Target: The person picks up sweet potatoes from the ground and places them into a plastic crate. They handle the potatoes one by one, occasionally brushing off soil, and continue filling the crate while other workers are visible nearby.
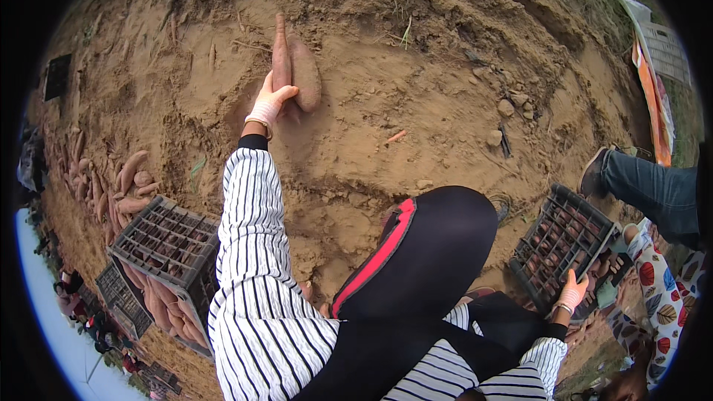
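Note:
My left hand [270, 101], in a pale glove with a ribbed cuff, grips a long slender sweet potato [281, 53]. A thicker sweet potato [305, 73] lies against its right side, and part of another shows below the thumb. My fingers are hidden beneath, so whether they also hold the thicker one is unclear. Low on the right, my gloved right hand [572, 292] holds the rim of a black plastic crate [557, 245] that leans at an angle. Reddish sweet potatoes [579, 223] show through its grid.
A crate filled with sweet potatoes [167, 250] stands left of me, near a loose pile [92, 186]. A small root piece [396, 136] and stones [506, 108] lie on sandy soil. At right are another person's leg [649, 189] and someone in leaf-patterned clothing [660, 289].

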{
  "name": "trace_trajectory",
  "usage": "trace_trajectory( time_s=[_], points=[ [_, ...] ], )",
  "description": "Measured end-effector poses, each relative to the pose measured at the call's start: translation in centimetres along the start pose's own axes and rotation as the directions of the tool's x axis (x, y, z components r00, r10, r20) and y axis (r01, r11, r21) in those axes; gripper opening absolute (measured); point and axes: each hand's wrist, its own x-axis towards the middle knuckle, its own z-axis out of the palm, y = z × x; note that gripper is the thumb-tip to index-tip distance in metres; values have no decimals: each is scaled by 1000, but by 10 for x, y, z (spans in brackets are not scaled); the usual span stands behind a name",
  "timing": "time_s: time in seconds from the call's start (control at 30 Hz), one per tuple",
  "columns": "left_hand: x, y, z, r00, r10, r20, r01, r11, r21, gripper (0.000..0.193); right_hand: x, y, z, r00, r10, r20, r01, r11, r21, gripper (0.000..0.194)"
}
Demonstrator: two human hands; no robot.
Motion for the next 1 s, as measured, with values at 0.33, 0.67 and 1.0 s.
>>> trace_trajectory(
  time_s=[0.33, 0.67, 1.0],
  points=[
    [13, 16, 108, 903, -47, -427, -26, 986, -165, 99, -113, -398, 138, 425, -727, 539, 239, 664, 708, 56],
    [-27, 12, 146, 922, -104, -374, -146, 801, -581, 99, -215, -582, 260, 167, -690, 704, 629, 625, 463, 100],
    [-114, 11, 187, 979, 186, 84, -115, 842, -527, 75, -143, -449, 223, 168, -592, 788, -156, 773, 614, 104]
  ],
)
